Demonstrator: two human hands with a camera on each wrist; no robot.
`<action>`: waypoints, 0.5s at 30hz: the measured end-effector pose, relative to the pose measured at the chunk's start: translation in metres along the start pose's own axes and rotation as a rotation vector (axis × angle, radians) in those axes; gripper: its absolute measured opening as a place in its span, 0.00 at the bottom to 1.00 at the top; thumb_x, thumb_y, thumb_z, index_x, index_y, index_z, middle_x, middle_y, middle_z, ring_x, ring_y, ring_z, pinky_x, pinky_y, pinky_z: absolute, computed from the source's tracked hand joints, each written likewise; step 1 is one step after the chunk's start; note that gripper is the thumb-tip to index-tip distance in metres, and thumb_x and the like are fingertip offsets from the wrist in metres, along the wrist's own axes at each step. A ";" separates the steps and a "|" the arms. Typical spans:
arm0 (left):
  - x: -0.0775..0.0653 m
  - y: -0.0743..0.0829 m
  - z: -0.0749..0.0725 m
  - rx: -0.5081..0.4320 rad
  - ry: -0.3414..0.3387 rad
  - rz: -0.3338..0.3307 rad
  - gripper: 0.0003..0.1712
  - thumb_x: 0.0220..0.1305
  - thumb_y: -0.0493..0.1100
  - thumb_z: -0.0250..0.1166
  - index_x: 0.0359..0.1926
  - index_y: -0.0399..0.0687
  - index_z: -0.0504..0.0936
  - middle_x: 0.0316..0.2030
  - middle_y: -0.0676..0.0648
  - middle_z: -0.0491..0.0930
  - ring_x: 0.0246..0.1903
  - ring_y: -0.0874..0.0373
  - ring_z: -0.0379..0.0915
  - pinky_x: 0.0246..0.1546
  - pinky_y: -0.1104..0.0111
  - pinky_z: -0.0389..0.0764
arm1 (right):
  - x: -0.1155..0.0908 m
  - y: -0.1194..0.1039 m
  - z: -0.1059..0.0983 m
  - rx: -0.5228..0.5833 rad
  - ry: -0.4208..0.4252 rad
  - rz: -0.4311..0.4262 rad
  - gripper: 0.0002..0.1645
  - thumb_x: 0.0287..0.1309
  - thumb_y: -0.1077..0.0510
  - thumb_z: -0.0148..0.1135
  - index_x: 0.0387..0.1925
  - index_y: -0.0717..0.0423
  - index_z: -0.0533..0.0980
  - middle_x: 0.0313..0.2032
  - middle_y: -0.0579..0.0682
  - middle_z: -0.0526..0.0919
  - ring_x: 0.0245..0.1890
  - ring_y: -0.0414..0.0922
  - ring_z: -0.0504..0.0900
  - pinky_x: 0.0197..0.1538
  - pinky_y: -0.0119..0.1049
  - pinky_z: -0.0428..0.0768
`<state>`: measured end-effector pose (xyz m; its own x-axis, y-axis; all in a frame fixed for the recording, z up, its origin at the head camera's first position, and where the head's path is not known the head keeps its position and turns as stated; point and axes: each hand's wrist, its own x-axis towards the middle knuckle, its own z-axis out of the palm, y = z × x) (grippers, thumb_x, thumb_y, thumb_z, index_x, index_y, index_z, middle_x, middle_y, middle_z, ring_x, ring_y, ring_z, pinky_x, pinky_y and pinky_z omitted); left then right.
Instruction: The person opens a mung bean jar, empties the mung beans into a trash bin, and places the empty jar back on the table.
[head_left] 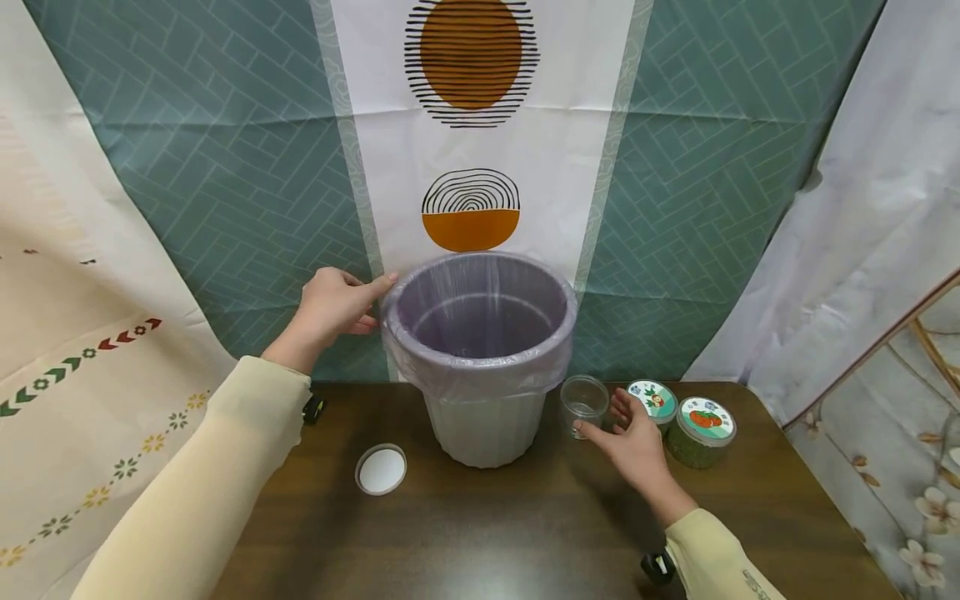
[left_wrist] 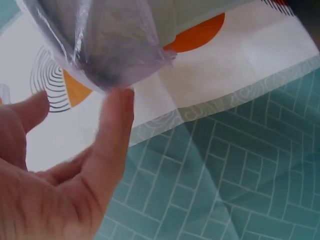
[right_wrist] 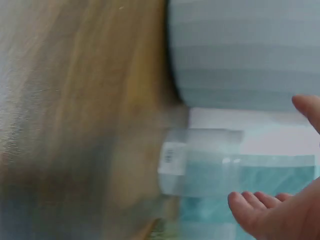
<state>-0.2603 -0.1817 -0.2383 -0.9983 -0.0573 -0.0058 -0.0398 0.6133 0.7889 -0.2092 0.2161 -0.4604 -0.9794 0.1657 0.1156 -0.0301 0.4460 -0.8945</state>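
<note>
A pale ribbed bin (head_left: 486, 429) stands on the table, lined with a thin purple plastic bag (head_left: 480, 375) folded over its rim. My left hand (head_left: 333, 304) is at the bin's left rim; in the left wrist view an extended finger (left_wrist: 116, 112) meets or nearly meets the bag. To the bin's right is a clear, lidless jar (head_left: 584, 400), bearing a small white label (right_wrist: 172, 158) near its base. My right hand (head_left: 637, 446) is beside this jar, thumb and fingers spread to either side; the right wrist view shows a gap between fingertips and jar.
Two lidded jars stand at the right: one with a green-topped lid (head_left: 652, 400), the other (head_left: 697, 450) showing an orange picture on its lid. A round white lid (head_left: 382, 471) lies left of the bin. Patterned cloth (head_left: 225, 167) hangs behind the table (head_left: 420, 542).
</note>
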 end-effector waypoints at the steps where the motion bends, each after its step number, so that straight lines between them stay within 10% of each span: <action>1: -0.003 0.000 0.000 0.039 0.048 0.025 0.49 0.51 0.73 0.57 0.58 0.36 0.72 0.50 0.36 0.76 0.35 0.52 0.84 0.37 0.62 0.84 | -0.002 -0.004 -0.002 -0.008 0.016 -0.017 0.59 0.39 0.37 0.72 0.67 0.57 0.56 0.65 0.58 0.65 0.64 0.53 0.68 0.61 0.51 0.72; 7: -0.019 -0.006 0.007 0.125 0.314 0.179 0.40 0.55 0.72 0.55 0.47 0.41 0.81 0.43 0.41 0.81 0.46 0.46 0.74 0.39 0.56 0.76 | -0.012 -0.024 -0.010 -0.053 0.085 -0.105 0.46 0.43 0.38 0.70 0.61 0.53 0.66 0.60 0.51 0.72 0.61 0.49 0.71 0.58 0.48 0.75; 15: -0.032 -0.013 0.013 0.074 0.453 0.280 0.33 0.59 0.68 0.54 0.45 0.45 0.82 0.36 0.45 0.83 0.38 0.52 0.75 0.35 0.59 0.75 | -0.018 -0.032 -0.013 -0.079 0.121 -0.152 0.40 0.44 0.39 0.71 0.57 0.50 0.70 0.55 0.47 0.76 0.58 0.48 0.75 0.56 0.46 0.76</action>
<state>-0.2289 -0.1774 -0.2565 -0.8536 -0.2078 0.4776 0.2066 0.7066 0.6768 -0.1886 0.2099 -0.4281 -0.9335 0.1931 0.3021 -0.1555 0.5411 -0.8264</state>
